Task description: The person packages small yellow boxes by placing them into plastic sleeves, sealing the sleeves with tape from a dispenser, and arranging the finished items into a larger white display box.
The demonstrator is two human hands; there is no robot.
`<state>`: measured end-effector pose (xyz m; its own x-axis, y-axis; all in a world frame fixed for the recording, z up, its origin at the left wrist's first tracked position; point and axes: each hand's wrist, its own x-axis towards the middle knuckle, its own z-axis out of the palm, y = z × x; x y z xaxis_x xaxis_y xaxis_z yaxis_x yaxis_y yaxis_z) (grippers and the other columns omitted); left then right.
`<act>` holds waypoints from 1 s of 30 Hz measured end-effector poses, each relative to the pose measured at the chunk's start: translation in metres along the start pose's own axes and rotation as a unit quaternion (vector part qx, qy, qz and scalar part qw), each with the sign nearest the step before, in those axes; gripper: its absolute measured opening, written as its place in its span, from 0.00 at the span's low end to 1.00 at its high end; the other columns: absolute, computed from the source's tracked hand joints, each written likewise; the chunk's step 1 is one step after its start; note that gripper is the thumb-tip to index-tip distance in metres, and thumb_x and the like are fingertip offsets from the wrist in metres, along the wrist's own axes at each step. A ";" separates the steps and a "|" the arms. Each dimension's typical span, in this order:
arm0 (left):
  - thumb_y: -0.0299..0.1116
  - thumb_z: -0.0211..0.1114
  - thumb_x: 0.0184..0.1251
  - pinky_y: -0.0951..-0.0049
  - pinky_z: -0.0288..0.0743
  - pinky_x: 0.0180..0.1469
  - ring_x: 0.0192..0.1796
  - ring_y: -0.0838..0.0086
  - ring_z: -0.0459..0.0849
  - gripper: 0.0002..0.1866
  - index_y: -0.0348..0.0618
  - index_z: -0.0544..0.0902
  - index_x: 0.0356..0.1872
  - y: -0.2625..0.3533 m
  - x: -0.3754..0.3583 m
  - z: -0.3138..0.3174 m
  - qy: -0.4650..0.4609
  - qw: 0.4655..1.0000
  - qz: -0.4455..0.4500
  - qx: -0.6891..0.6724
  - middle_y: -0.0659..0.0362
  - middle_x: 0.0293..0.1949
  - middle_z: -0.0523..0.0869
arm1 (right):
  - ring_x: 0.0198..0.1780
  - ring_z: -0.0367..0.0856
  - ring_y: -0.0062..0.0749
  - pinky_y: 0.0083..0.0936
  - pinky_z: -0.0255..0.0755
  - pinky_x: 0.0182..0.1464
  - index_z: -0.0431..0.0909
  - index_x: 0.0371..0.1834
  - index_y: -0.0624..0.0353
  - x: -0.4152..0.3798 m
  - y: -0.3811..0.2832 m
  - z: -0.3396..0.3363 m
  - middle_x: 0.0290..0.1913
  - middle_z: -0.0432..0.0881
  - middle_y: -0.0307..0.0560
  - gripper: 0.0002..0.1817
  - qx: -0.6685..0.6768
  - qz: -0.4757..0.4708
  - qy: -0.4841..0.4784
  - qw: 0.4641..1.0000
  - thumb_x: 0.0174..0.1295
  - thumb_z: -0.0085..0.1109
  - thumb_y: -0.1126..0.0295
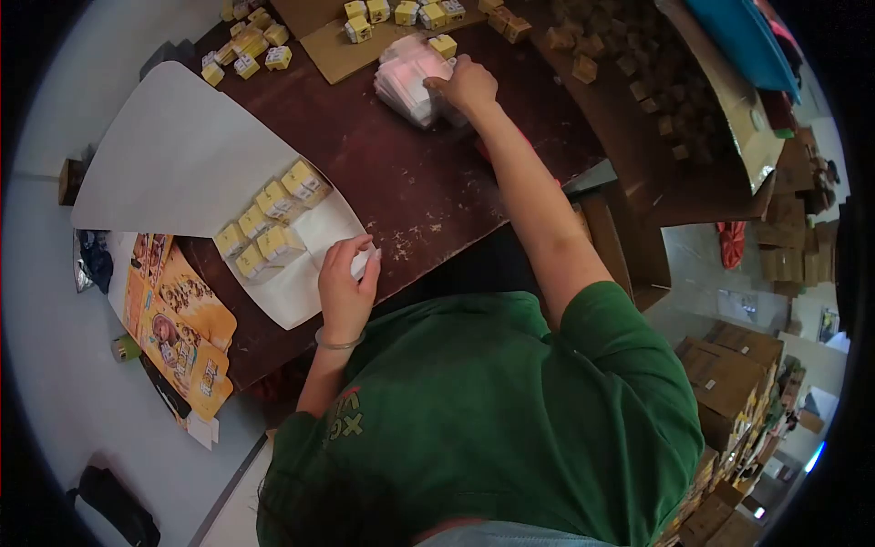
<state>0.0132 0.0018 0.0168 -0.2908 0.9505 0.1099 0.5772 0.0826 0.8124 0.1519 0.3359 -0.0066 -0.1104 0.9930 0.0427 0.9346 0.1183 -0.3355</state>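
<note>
A white open box (314,232) lies near the table's front edge, its large lid flap (173,150) folded back. Inside stand two rows of small yellow-and-white boxes (264,223). My left hand (344,287) grips the near right wall of the white box, fingers over the rim. Further away, my right hand (469,87) pinches the right edge of a blurred stack of clear, pinkish plastic packets (407,80). Its fingertips are partly hidden there. One small yellow box (444,46) sits just beyond the stack.
More small yellow boxes stand on a cardboard sheet (337,50) at the back, with a loose cluster (246,46) left of it. A large carton (711,196) holding many small brown pieces is at right. Orange printed cardboard (182,319) lies left; stacked cartons (725,374) stand behind right.
</note>
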 end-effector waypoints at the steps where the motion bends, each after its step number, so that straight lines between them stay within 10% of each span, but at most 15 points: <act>1: 0.28 0.65 0.65 0.65 0.76 0.51 0.46 0.60 0.83 0.11 0.38 0.82 0.47 0.010 0.011 0.005 -0.004 1.000 0.009 -0.021 0.52 0.40 0.84 | 0.48 0.79 0.53 0.42 0.74 0.52 0.79 0.45 0.61 0.005 0.004 0.001 0.45 0.82 0.53 0.27 0.034 -0.006 0.006 0.999 0.53 0.73 0.50; 5: 0.27 0.66 0.66 0.69 0.76 0.51 0.49 0.66 0.83 0.13 0.38 0.81 0.51 0.029 0.046 0.022 -0.026 0.991 0.000 -0.130 0.53 0.45 0.85 | 0.49 0.80 0.52 0.43 0.75 0.53 0.79 0.40 0.60 0.000 0.029 0.016 0.43 0.83 0.51 0.21 0.091 -0.098 0.207 0.969 0.55 0.73 0.55; 6: 0.27 0.65 0.67 0.69 0.76 0.52 0.50 0.66 0.83 0.14 0.38 0.81 0.52 0.029 0.053 0.025 -0.023 0.987 0.002 -0.158 0.53 0.47 0.84 | 0.34 0.81 0.40 0.36 0.77 0.43 0.79 0.37 0.61 0.005 0.035 0.019 0.31 0.83 0.43 0.13 0.130 -0.128 0.269 0.946 0.59 0.70 0.63; 9: 0.35 0.61 0.73 0.68 0.67 0.66 0.67 0.66 0.72 0.29 0.38 0.65 0.71 0.011 0.076 0.037 -0.066 0.922 -0.043 -0.380 0.50 0.66 0.73 | 0.32 0.78 0.23 0.23 0.74 0.37 0.79 0.35 0.59 -0.040 0.022 -0.036 0.32 0.80 0.36 0.09 0.531 -0.072 -0.030 0.844 0.65 0.66 0.66; 13: 0.33 0.55 0.70 0.61 0.51 0.78 0.76 0.61 0.62 0.39 0.38 0.50 0.79 0.000 0.092 0.037 -0.207 0.742 -0.126 -0.625 0.47 0.75 0.61 | 0.32 0.74 0.13 0.16 0.70 0.36 0.79 0.38 0.57 -0.152 0.015 -0.027 0.30 0.78 0.31 0.08 0.634 -0.086 -0.329 0.694 0.67 0.65 0.65; 16: 0.25 0.56 0.58 0.58 0.51 0.78 0.76 0.59 0.62 0.44 0.39 0.49 0.78 0.007 0.082 0.042 -0.278 0.688 -0.138 -0.656 0.46 0.75 0.61 | 0.42 0.81 0.33 0.29 0.75 0.46 0.78 0.49 0.60 -0.182 0.030 -0.024 0.40 0.82 0.43 0.17 0.347 -0.232 -0.024 0.908 0.60 0.70 0.67; 18: 0.26 0.59 0.56 0.56 0.50 0.79 0.76 0.57 0.62 0.46 0.38 0.48 0.78 0.001 0.069 0.044 -0.338 0.677 -0.134 -0.640 0.45 0.73 0.62 | 0.52 0.77 0.42 0.38 0.71 0.55 0.78 0.53 0.56 -0.181 0.028 -0.058 0.50 0.81 0.46 0.21 0.232 -0.341 0.119 0.903 0.55 0.71 0.69; 21: 0.27 0.62 0.57 0.54 0.55 0.77 0.72 0.56 0.68 0.44 0.41 0.53 0.76 0.010 0.051 0.049 -0.394 0.657 -0.175 -0.618 0.45 0.66 0.70 | 0.52 0.74 0.42 0.42 0.64 0.59 0.80 0.47 0.55 -0.180 0.033 -0.057 0.45 0.79 0.45 0.15 0.237 -0.450 0.033 0.860 0.58 0.67 0.66; 25: 0.38 0.68 0.63 0.55 0.70 0.67 0.58 0.59 0.80 0.36 0.41 0.62 0.70 -0.001 0.037 0.061 -0.378 0.622 -0.200 -0.656 0.49 0.55 0.78 | 0.52 0.74 0.39 0.34 0.68 0.57 0.83 0.38 0.58 -0.177 0.060 -0.046 0.39 0.78 0.42 0.06 0.577 -0.213 -0.359 0.702 0.61 0.65 0.70; 26: 0.40 0.69 0.64 0.57 0.73 0.65 0.56 0.60 0.82 0.35 0.40 0.63 0.69 -0.004 0.033 0.062 -0.366 0.620 -0.217 -0.659 0.50 0.53 0.80 | 0.50 0.75 0.37 0.29 0.69 0.55 0.84 0.40 0.58 -0.180 0.062 -0.042 0.42 0.80 0.41 0.07 0.598 -0.228 -0.334 0.692 0.61 0.65 0.70; 29: 0.43 0.71 0.63 0.58 0.77 0.61 0.53 0.65 0.82 0.36 0.40 0.64 0.67 -0.006 0.022 0.064 -0.328 0.698 -0.222 -0.597 0.52 0.52 0.80 | 0.51 0.77 0.42 0.34 0.70 0.58 0.84 0.50 0.57 -0.205 0.057 -0.048 0.50 0.82 0.46 0.14 0.345 -0.317 0.035 0.883 0.61 0.65 0.72; 30: 0.43 0.72 0.63 0.59 0.77 0.61 0.53 0.66 0.82 0.37 0.40 0.64 0.67 -0.007 0.017 0.064 -0.318 0.710 -0.226 -0.586 0.52 0.52 0.80 | 0.51 0.78 0.43 0.35 0.71 0.57 0.84 0.50 0.57 -0.218 0.058 -0.052 0.51 0.82 0.46 0.14 0.371 -0.317 -0.024 0.873 0.60 0.66 0.72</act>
<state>0.0526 0.0368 -0.0236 0.3745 0.8801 -0.2918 -0.6063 0.4706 0.6411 0.2479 0.1259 0.0134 -0.5558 0.7245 0.4077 0.2063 0.5953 -0.7766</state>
